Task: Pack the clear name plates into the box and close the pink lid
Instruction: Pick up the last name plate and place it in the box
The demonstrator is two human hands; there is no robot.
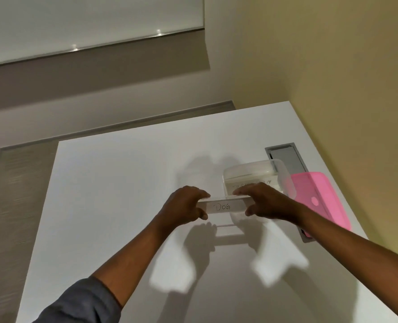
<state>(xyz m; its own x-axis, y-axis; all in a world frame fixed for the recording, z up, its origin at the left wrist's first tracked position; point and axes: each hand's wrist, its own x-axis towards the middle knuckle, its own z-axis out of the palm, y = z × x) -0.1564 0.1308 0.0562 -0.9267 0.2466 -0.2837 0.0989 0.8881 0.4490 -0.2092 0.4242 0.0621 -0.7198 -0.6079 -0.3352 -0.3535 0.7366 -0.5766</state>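
A clear name plate (223, 207) with "Dog" handwritten on its paper insert hangs above the white table (123, 183). My left hand (184, 203) grips its left end and my right hand (267, 201) grips its right end. Just behind it stands the clear plastic box (251, 173), open at the top, with at least one lettered plate inside, partly hidden by my right hand. The pink lid (319, 197) lies to the right of the box, touching its side.
A grey cable hatch (286, 157) is set into the table behind the box, and another grey fitting (306, 236) shows under the lid's near end. A beige wall runs along the table's right edge. Grey floor lies to the left.
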